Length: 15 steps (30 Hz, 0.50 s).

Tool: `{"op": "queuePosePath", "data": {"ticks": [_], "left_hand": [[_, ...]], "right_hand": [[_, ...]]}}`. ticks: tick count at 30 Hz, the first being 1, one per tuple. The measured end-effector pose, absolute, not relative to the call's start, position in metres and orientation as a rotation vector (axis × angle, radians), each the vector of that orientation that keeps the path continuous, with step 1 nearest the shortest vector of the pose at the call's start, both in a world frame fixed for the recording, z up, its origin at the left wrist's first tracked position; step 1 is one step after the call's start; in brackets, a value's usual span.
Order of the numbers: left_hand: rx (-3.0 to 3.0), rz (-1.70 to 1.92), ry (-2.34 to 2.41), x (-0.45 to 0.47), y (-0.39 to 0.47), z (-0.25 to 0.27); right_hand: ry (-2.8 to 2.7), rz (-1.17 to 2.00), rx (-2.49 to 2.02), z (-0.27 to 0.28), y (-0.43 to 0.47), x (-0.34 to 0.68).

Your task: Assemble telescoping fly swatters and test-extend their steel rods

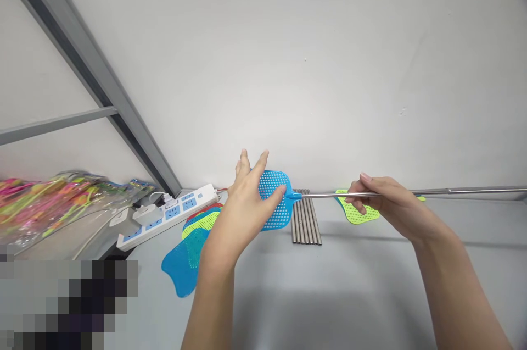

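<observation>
A blue fly swatter (pixel 278 212) with a square mesh head and a thin metal telescopic handle lies level across the middle of my view. The handle runs to the right edge, and my right hand (pixel 381 196) is closed around it. At the head, my left hand (pixel 253 196) has its fingers spread and its thumb across the mesh, covering the head's left part. Whether the left palm presses on it I cannot tell. Behind the handle, several short metal tubes (pixel 307 221) lie side by side on the grey table (pixel 349 284).
A yellow-green swatter head (pixel 360 214) lies behind my right hand. Loose swatter heads (pixel 187 262) in blue, green and red overlap at left, beside a white power strip (pixel 164 218) with plugs. Colourful bagged items (pixel 61 201) lie farther left, under a grey metal frame (pixel 99 64).
</observation>
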State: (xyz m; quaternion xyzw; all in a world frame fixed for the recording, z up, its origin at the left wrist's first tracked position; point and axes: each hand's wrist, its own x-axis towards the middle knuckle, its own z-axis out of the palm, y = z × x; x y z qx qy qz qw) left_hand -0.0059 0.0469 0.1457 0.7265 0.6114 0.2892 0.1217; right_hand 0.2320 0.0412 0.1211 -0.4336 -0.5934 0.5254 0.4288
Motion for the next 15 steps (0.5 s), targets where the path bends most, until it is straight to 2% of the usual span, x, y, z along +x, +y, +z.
{"op": "queuePosePath", "data": {"ticks": [15], "left_hand": [[2.043, 1.023, 1.881, 0.0025, 0.0549, 0.1382]], "right_hand": [[-1.489, 1.285, -1.118, 0.1216, 0.0375, 0.229]]}}
